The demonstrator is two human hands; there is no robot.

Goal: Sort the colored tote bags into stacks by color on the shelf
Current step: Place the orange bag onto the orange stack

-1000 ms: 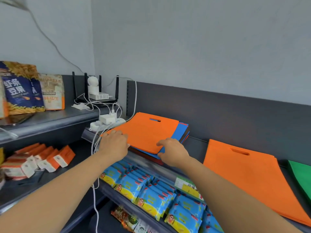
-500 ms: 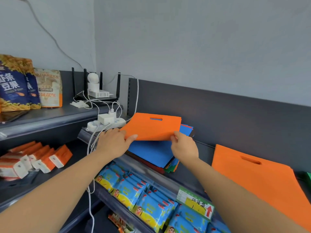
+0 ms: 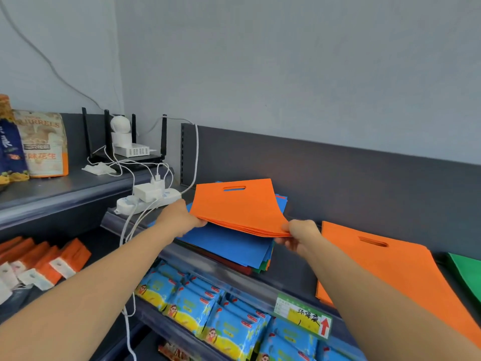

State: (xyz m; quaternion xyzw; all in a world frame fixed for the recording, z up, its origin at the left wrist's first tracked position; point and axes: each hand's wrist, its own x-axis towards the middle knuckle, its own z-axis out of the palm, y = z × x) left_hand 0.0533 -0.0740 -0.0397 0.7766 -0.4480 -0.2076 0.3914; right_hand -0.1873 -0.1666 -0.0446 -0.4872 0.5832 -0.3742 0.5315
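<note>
You are holding a thin bundle of orange tote bags with both hands, over the mixed pile at the left end of the top shelf. Your left hand is gripping the bundle's near-left corner, with the fingers curling around the edge. Your right hand is pinching the near-right corner, thumb on top and fingers curling underneath. The bundle's near edge is sitting clear above the pile and showing several layers; I cannot tell whether the far edge, the one with the cut-out handle, is touching the pile. A blue tote bag is lying on top of the mixed pile, just under the bundle, with red and green edges poking out at the pile's near-right corner. An orange stack is lying flat on the same shelf to the right of your right hand, apart from the pile. A green tote bag is lying beyond it at the frame edge. A price label with a red arrow is sitting on the shelf's front rail. Blue snack packets are filling the shelf below. A white power strip is sitting just left of the pile, near your left hand, and a black router is standing behind it.
</note>
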